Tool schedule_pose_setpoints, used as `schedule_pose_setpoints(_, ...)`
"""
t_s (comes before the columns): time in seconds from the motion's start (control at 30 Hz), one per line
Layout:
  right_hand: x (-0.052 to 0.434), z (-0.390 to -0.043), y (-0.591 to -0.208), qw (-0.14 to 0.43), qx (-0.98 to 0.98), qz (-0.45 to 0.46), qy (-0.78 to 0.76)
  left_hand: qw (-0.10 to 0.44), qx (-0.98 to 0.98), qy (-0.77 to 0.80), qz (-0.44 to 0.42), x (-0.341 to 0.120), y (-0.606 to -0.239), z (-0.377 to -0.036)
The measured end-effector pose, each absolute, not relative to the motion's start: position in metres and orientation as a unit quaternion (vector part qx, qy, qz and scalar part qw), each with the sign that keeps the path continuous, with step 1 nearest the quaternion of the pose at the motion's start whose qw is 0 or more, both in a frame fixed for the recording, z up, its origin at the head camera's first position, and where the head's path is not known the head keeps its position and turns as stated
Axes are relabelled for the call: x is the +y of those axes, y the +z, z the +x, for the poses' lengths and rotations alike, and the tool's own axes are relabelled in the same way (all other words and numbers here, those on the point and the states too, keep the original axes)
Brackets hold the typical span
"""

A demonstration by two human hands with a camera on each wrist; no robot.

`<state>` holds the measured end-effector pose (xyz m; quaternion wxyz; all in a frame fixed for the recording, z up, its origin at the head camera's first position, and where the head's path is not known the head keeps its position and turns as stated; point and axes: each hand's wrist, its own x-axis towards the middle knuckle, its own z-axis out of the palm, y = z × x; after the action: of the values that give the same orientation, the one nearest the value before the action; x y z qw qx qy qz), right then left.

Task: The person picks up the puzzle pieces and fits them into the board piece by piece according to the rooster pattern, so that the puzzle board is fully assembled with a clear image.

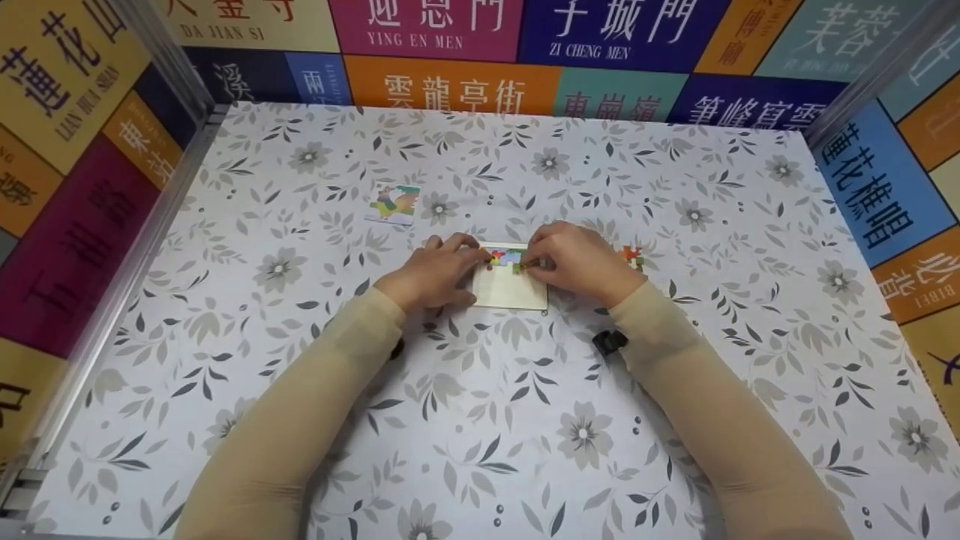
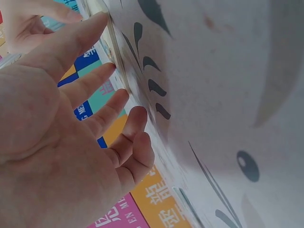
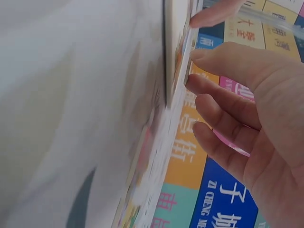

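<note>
Got a cream, flat rectangular puzzle board between both hands. Touching its left edge with left hand, fingers loosely spread, gripping nothing. Pinching a small thin piece in right hand over board's right side. Seeing knobbed pieces to its right, flower-printed covering below.

Puzzle board on table; card behind and left; pieces right of board

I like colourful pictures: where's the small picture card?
In the head view, the picture card lies left of centre, beyond the left hand, beside a grey printed flower.
</note>
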<state>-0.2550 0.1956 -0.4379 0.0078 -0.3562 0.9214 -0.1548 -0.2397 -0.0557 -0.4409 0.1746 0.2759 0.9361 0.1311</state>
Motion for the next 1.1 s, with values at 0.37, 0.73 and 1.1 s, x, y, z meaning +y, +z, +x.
schedule_pose_setpoints(0.37,0.174,-0.252,-0.443,-0.008,0.908,-0.391,-0.148,0.155,0.932,0.133,0.299,-0.057,-0.439,-0.237)
schedule_pose_setpoints(0.73,0.160,-0.251,-0.445,-0.022,0.898,-0.414,-0.147,0.155,0.934,0.128,0.295,-0.058,-0.441,-0.238)
schedule_pose_setpoints(1.1,0.154,-0.249,-0.447,-0.028,0.897,-0.417,-0.145,0.167,0.935,0.127,0.286,-0.057,-0.438,-0.239)
